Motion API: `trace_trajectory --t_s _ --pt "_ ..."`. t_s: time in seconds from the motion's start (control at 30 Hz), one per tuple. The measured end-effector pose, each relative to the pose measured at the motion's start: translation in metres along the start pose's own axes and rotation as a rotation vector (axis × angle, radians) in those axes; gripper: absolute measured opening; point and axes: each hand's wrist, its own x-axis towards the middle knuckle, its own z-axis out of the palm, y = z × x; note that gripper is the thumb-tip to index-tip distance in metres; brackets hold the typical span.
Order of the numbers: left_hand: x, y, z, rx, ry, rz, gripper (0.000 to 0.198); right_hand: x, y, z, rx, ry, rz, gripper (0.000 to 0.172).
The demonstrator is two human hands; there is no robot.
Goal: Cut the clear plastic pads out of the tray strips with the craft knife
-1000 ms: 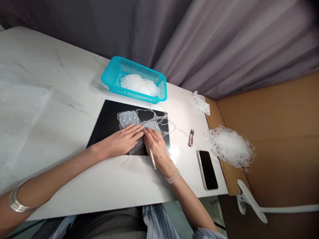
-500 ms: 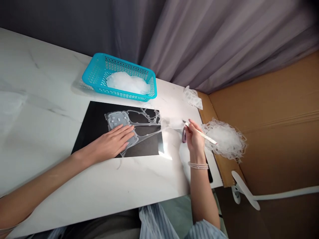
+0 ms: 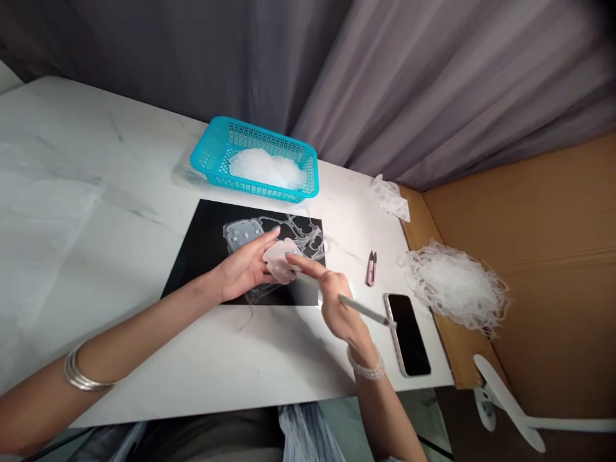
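My left hand (image 3: 243, 268) is closed around the edge of a small translucent white sheet-like piece (image 3: 278, 262), held above the black mat (image 3: 192, 253). My right hand (image 3: 335, 301) grips a slim white pen-shaped craft knife (image 3: 368, 312), whose back end points toward the phone; its tip is hidden. My right index finger touches the piece. Beneath my hands, a clear moulded plastic sheet (image 3: 243, 232) with rounded panels and cut-out strips (image 3: 308, 234) lies on the mat, partly covered by my left hand.
A blue basket (image 3: 216, 151) holding white translucent pieces (image 3: 267, 168) stands behind the mat. To the right are pink thread snips (image 3: 371, 269), a phone (image 3: 409, 337), a crumpled patterned wrapper (image 3: 391, 199) and a heap of stringy white scraps (image 3: 455, 282) by a cardboard wall (image 3: 539, 224).
My left hand has lifted off the plastic sheet, turned over and now holds the translucent piece. My right hand has come left to it with the craft knife. The view has shifted.
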Motion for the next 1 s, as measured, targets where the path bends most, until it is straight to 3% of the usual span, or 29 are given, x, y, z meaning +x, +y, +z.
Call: trace_trajectory --t_s 0.1,0.17,0.27,0.37,0.43,0.77,1.0 --pt "0.003 -0.005 -0.007 -0.07 0.047 -0.042 0.038 0.003 0.008 -0.009 0.058 0.264 0.107 0.071" --pt "0.003 -0.008 -0.012 -0.05 0.056 -0.058 0.039 0.009 0.017 -0.015 0.013 0.389 0.168 0.058" --pt "0.004 -0.011 -0.017 -0.039 0.036 -0.07 0.038 0.018 0.025 -0.017 -0.007 0.294 0.204 0.035" --pt "0.003 -0.008 -0.019 -0.032 -0.021 -0.068 0.035 0.022 0.025 -0.014 0.192 0.091 0.235 0.036" --pt "0.004 -0.005 -0.021 -0.006 -0.067 -0.074 0.031 0.024 0.023 -0.011 0.275 0.026 0.254 0.035" --pt "0.017 0.006 -0.011 0.319 -0.088 -0.088 0.031 0.025 0.015 -0.01 0.199 0.071 0.171 0.04" --pt "0.019 0.005 0.003 0.438 -0.058 -0.004 0.027 0.018 0.023 -0.009 0.017 0.096 0.091 0.036"
